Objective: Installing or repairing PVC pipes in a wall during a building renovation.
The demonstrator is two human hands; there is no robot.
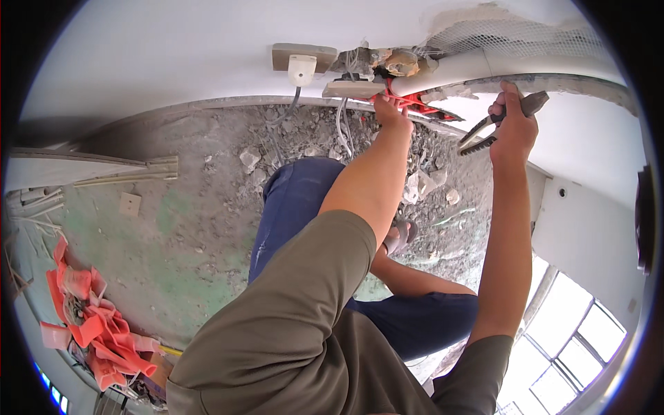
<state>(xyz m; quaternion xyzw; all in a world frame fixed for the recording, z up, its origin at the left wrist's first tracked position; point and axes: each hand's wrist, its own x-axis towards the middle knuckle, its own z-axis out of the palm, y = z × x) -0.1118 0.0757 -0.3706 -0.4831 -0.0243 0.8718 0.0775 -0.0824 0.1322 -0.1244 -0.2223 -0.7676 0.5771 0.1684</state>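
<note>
My left hand [393, 114] reaches to the base of the wall, its fingers closed on red wires [415, 104] beside a loose beige socket plate [349, 89]. The fingertips are partly hidden among the wires. To the right, my right hand [513, 128] is raised and wrapped round a pair of pliers [535, 103]. The jaws point to the right, and the dark and pale handles stick out apart on the left. Another beige socket plate [282, 57] is on the wall with a white plug [302, 69] in it.
A white pipe [477, 68] runs along the broken wall, below wire mesh [526, 40]. Rubble [311, 131] and dust cover the floor by the wall. Boards [76, 169] lie at the left, with crumpled red-orange sheeting [104, 332] nearer. Grey cables [342, 128] hang from the loose plate.
</note>
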